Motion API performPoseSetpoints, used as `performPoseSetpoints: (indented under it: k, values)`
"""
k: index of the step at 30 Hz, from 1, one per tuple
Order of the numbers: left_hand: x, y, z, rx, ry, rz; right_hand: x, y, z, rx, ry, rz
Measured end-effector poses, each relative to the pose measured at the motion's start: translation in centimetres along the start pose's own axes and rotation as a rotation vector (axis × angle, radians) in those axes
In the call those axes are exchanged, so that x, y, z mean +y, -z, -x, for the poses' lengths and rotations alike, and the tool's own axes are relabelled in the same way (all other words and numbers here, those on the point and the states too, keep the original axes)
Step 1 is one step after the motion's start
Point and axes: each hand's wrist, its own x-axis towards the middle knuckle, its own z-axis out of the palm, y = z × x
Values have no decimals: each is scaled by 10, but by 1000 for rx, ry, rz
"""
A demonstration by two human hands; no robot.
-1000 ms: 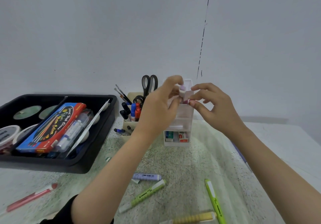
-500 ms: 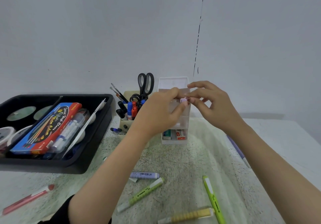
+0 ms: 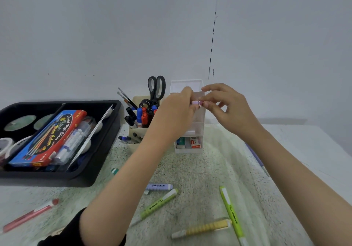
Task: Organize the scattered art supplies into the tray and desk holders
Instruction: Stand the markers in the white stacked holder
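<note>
Left hand (image 3: 176,113) and right hand (image 3: 229,109) meeting at far centre, fingers of both pinching a small pink piece (image 3: 197,103), just in front of the clear drawer unit (image 3: 198,131), black tray (image 3: 106,150) at left, green highlighter (image 3: 230,214) on the near table (image 3: 200,169)

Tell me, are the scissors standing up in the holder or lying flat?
Upright: the scissors stand handles up in the beige holder, blades hidden among the markers.
</note>
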Motion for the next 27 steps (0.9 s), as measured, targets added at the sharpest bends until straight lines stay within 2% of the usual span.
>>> performPoseSetpoints:
  k: [3,7,8,10,13,15,18,23,27]
  values:
    - [-1,-4,11,3,-38,-14,-5,3,9,-61,-20,17]
    - [-5,-9,50,249,-284,-133,-9,6,46,-117,-101,38]
    - [-10,-12,65,245,-315,-130,-9,5,58,-103,-115,89]
    - [-24,-16,94,109,-336,-83,-7,7,84,-159,-168,269]
    - [-44,-18,130,-213,-216,-71,-7,10,117,-533,-406,457]
    - [-55,-20,148,-311,-132,-95,-11,10,133,-731,-533,472]
    - [-62,-24,167,-361,-54,-132,-14,6,147,-706,-560,394]
    - [-60,-27,169,-350,44,-96,-17,3,141,-630,-591,201]
    - [-49,-21,158,-351,176,119,-30,11,117,-477,-510,72]
